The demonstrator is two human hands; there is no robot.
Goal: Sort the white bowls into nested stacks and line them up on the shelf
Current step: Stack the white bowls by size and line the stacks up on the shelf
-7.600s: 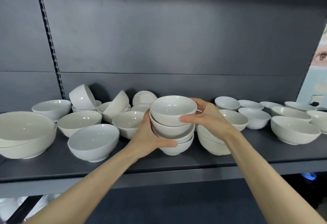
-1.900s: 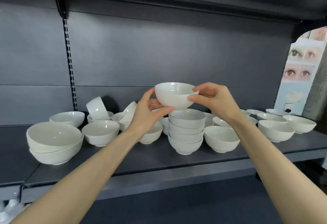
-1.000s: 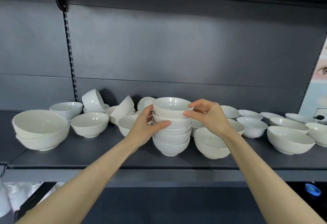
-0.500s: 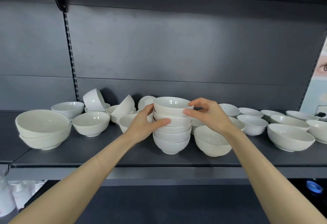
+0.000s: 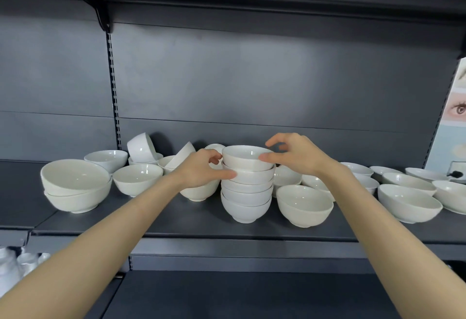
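STEP: top white ceramic bowl (image 5: 245,158) seated on nested stack of small white bowls (image 5: 247,193), frame centre, dark grey shelf (image 5: 196,225) | LEFT hand (image 5: 200,171): thumb and curled fingers (image 5: 213,154) grip stack | RIGHT hand (image 5: 298,156): fingers clear of rim, relaxed | NEXT: likely let go, pick matching-size loose white bowl (image 5: 303,205) beside stack

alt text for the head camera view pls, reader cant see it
A person's left hand and right hand touch the top of a nested stack of white bowls at the middle of a dark grey shelf. Around it sit loose white bowls, some tipped at the back left.
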